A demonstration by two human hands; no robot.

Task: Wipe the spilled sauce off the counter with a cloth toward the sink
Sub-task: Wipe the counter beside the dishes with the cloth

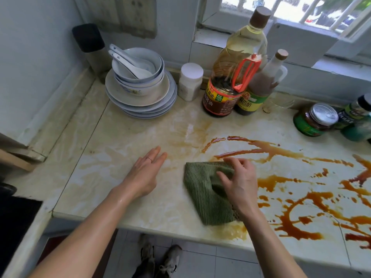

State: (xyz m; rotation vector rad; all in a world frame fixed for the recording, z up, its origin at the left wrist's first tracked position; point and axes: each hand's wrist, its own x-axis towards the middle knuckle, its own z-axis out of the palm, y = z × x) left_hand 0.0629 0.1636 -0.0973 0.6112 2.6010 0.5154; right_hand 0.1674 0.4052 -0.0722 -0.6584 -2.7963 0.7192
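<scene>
A green ribbed cloth (202, 193) lies folded on the pale marble counter (124, 137), near its front edge. My right hand (239, 183) rests on the cloth's right side, fingers curled and pinching the fabric. My left hand (145, 169) lies flat on the counter to the left of the cloth, fingers straight, a ring on one finger. Dark brown sauce (301, 201) is splashed in streaks and puddles across the counter to the right of the cloth. A fainter brown smear (188, 137) spreads beyond the cloth. No sink is in view.
A stack of plates and bowls with spoons (140, 85) stands at the back left. Behind the spill stand a white jar (189, 82), an oil bottle (234, 71), a vinegar bottle (259, 85), a glass (278, 103) and lidded jars (315, 121). A dark cooktop (14, 221) lies left.
</scene>
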